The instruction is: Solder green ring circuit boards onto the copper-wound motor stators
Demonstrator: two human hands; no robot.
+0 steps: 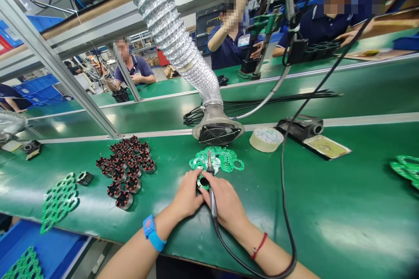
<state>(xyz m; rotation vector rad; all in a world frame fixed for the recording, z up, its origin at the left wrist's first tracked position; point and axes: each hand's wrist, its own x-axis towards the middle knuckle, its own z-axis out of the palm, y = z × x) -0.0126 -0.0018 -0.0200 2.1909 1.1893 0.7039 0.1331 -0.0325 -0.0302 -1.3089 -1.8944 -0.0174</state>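
Left hand (188, 194): lower centre of frame, fingers closed on the side of the green-topped part; blue band at wrist.
Right hand (225, 200): lower centre, gripping the soldering iron (213, 204), fingertips also at the part.
Green-topped part (204, 185): lower centre, between both hands, mostly hidden by fingers.
Iron tip: points to top of frame, over loose green boards (234, 162) at centre.
Fume hood (209, 117): centre, just above those boards.
Wound cores (126, 172): clustered left of centre.
Iron stand (307, 128): right of centre.
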